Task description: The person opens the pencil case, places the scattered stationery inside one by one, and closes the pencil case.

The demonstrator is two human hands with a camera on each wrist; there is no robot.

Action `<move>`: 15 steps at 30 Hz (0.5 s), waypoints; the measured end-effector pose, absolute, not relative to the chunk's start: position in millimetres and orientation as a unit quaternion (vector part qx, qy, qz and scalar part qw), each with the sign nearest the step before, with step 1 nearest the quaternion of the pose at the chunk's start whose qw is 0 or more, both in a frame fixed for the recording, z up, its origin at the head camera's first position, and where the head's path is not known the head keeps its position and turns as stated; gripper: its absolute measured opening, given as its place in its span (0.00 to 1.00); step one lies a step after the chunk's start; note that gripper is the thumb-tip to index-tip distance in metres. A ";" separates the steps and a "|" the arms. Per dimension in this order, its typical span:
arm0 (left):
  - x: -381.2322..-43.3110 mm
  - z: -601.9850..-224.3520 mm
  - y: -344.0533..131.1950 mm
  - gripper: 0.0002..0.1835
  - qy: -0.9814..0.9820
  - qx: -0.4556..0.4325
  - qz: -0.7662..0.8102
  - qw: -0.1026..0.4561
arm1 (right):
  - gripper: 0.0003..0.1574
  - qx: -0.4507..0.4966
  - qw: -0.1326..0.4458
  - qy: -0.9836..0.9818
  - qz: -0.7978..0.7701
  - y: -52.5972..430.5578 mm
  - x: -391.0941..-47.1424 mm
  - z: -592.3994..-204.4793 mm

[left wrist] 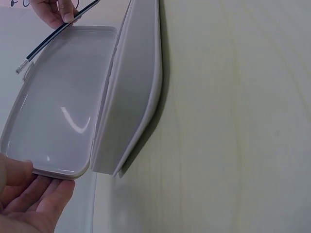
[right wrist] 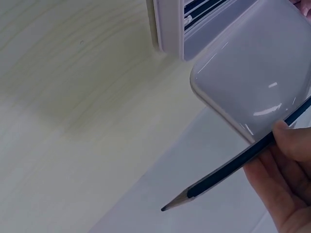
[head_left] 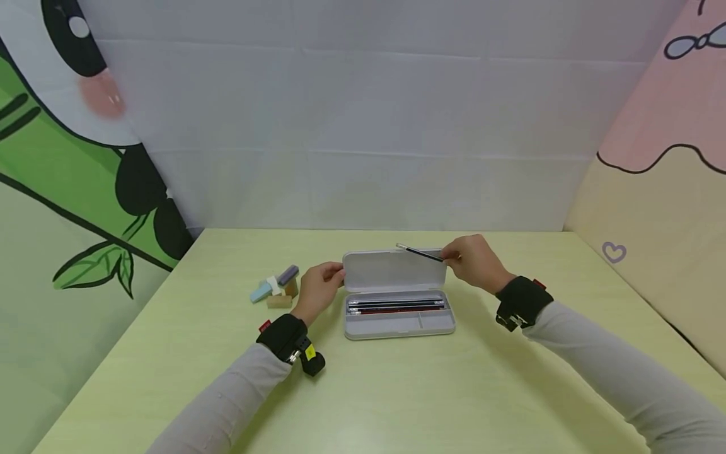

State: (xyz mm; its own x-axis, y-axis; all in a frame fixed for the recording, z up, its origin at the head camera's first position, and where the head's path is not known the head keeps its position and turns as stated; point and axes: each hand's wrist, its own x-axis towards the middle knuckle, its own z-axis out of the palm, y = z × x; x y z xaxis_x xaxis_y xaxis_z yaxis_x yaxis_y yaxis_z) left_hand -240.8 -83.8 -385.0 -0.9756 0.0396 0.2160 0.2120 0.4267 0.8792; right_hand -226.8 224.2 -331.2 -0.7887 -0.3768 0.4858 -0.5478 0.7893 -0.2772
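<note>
A pale grey pencil case (head_left: 377, 328) stands on the table, its lid (head_left: 394, 272) raised at the back. Several pencils lie in the rear compartment, among them a red-brown one (head_left: 397, 309). My left hand (head_left: 319, 290) pinches the lid's left edge; the left wrist view shows the thumb (left wrist: 19, 171) on the inner side and the fingers behind. At the lid's upper right corner, my right hand (head_left: 476, 261) pinches a dark pencil (head_left: 420, 253). Its eraser end points left across the lid, and the sharpened tip (right wrist: 176, 200) sticks out past the hand in the right wrist view.
Left of the case sits a small pile of blocks: a light blue one (head_left: 261, 292), a purple one (head_left: 288, 275), a white one (head_left: 275, 285) and tan ones (head_left: 279, 302). A white cloth wall (head_left: 397, 126) rises behind the table (head_left: 397, 391), with printed cloths at both sides.
</note>
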 end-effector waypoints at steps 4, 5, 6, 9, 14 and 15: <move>-238.8 -384.5 -84.5 0.13 -0.838 -0.075 -0.536 0.076 | 0.07 0.255 0.204 -0.922 0.209 216.0 -224.8 -332.5; -237.7 -384.5 -85.2 0.14 -0.837 -0.075 -0.537 0.075 | 0.07 0.257 0.205 -0.921 0.210 213.4 -223.3 -333.1; -236.9 -384.8 -85.9 0.14 -0.836 -0.075 -0.538 0.073 | 0.07 0.259 0.207 -0.920 0.210 210.9 -222.1 -333.8; -234.9 -385.6 -88.2 0.14 -0.836 -0.077 -0.538 0.070 | 0.08 0.265 0.208 -0.918 0.211 202.4 -218.4 -335.7; -233.4 -387.9 -92.5 0.14 -0.837 -0.076 -0.538 0.064 | 0.07 0.267 0.204 -0.918 0.210 189.2 -213.0 -338.3; -233.1 -388.3 -93.3 0.14 -0.837 -0.076 -0.539 0.062 | 0.07 0.266 0.204 -0.918 0.212 186.8 -212.0 -339.0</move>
State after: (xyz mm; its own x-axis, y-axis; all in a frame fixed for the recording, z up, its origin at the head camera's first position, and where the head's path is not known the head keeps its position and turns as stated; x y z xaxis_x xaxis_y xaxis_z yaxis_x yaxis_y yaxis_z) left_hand -233.1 -93.3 -388.3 -0.9809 0.0599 0.1849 0.1931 0.4086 0.8921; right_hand -212.0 186.8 -339.0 -0.7755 -0.4023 0.4866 -0.5749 0.7685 -0.2808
